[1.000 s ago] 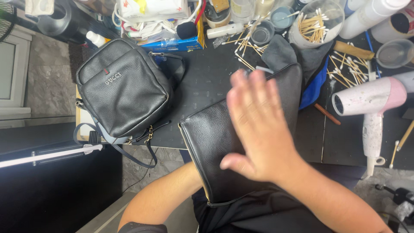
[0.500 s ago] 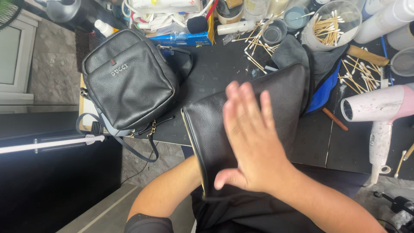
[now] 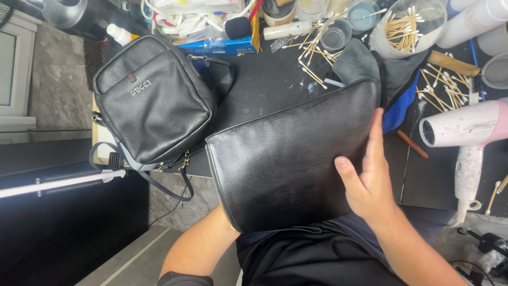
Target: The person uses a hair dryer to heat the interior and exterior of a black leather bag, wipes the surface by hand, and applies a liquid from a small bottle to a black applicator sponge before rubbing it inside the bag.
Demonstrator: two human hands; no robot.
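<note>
A flat black leather pouch (image 3: 286, 164) with a zip along its left edge lies tilted across my lap and the front of the black work mat (image 3: 264, 85). My right hand (image 3: 368, 182) rests flat on the pouch's right edge, fingers straight and pointing up, thumb spread onto the leather. My left forearm (image 3: 201, 243) runs up under the pouch, which hides that hand. A small black leather shoulder bag (image 3: 153, 100) with a strap sits to the left, touching the pouch's upper left corner.
A pink and white hair dryer (image 3: 465, 132) lies at the right. Cotton swabs are scattered around a clear jar (image 3: 405, 26) at the back, near a grey cloth (image 3: 360, 63) and a blue cloth (image 3: 399, 108). Bottles and clutter line the far edge. A white bar (image 3: 58, 182) juts out at the left.
My right hand has slid from the middle of the pouch to its right edge, uncovering most of the leather face. The small bag has stayed put.
</note>
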